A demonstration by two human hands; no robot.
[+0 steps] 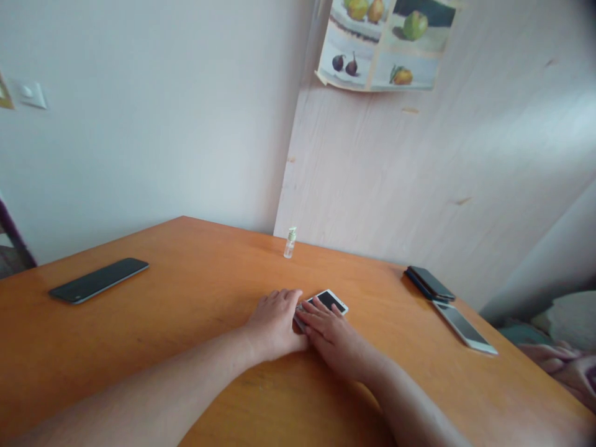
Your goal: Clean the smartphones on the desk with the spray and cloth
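Note:
A white smartphone [334, 301] with a dark screen lies on the wooden table in front of me, partly covered by my hands. My left hand [275, 326] is curved around its left end, with thumb and index finger on either side of that end. Across the phone's face lie the stretched fingers of my right hand [331, 332], spread slightly and pressed flat. The thumb of my left hand meets the edge of my right hand near the phone's near side. Part of the phone's lower half is hidden under the fingers.
On the wooden table [195, 273], a dark tablet or large phone [100, 279] lies at left. A small clear pump bottle [289, 243] stands near the wall. At right are a dark phone or case [429, 284] and a white tablet [465, 328]. Another person's hands [556, 360] rest beyond the right edge.

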